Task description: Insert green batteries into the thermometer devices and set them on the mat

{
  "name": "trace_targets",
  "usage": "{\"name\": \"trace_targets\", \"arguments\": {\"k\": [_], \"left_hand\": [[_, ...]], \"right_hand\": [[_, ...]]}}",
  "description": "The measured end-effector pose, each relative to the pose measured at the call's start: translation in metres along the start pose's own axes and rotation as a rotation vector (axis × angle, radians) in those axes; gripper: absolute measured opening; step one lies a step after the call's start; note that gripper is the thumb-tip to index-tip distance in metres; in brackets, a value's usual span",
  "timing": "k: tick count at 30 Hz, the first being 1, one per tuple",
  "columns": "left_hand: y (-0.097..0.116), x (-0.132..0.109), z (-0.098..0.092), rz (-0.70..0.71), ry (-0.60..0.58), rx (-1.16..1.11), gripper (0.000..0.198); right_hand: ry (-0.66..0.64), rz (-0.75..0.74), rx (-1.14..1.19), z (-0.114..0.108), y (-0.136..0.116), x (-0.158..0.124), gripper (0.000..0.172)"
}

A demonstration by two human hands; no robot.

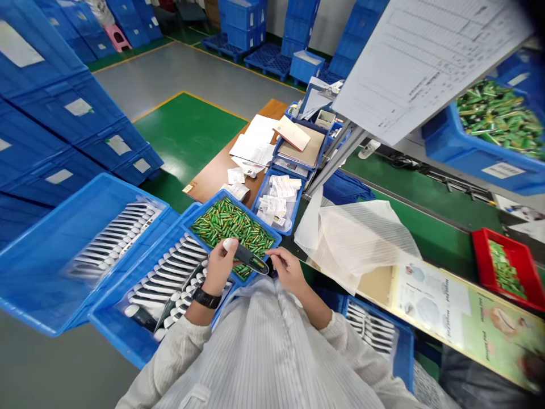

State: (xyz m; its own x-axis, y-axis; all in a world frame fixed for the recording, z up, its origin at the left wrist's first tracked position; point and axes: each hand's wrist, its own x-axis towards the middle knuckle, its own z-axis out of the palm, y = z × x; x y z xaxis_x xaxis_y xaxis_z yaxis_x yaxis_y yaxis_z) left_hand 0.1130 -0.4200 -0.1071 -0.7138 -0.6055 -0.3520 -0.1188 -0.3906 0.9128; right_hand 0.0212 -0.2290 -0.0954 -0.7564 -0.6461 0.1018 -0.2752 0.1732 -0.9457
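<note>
My left hand [218, 266], with a black watch on its wrist, is closed around a long dark grey handheld casing [252, 259] with a white end. Near the casing's far end is a slot with a bit of green in it. My right hand [289, 269] is pinched just beside that end; whatever is between its fingertips is too small to make out. Below and beyond both hands sits a blue tray [279, 237] full of small green cylindrical parts [230, 224]. Left of my left hand, a blue bin [121, 335] holds rows of similar white and dark casings [170, 275].
Another blue bin [38, 272] with bagged casings stands at far left, before stacked blue crates [51, 113]. Papers [255, 142] and a tray of white packets [276, 199] lie ahead. A tilted paper sheet [409, 62] hangs at upper right; a red tray [481, 250] is at right.
</note>
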Motion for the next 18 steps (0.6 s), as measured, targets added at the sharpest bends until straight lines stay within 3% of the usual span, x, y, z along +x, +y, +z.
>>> {"name": "trace_targets", "arguments": {"k": [4,9,15,18], "left_hand": [[0.009,-0.003,0.027,-0.009,-0.084,0.027,0.052],[0.013,-0.001,0.056,-0.035,-0.154,0.057,0.051],[0.017,-0.004,0.080,-0.059,-0.200,0.060,0.049],[0.018,-0.006,0.086,-0.096,-0.207,0.052,0.048]], "right_hand": [[0.072,-0.013,-0.054,-0.018,-0.013,-0.015,0.021],[0.203,-0.189,-0.258,-0.028,-0.018,-0.019,0.013],[0.196,-0.353,-0.383,-0.033,-0.007,-0.021,0.017],[0.126,-0.373,-0.480,-0.036,0.005,-0.031,0.029]]}}
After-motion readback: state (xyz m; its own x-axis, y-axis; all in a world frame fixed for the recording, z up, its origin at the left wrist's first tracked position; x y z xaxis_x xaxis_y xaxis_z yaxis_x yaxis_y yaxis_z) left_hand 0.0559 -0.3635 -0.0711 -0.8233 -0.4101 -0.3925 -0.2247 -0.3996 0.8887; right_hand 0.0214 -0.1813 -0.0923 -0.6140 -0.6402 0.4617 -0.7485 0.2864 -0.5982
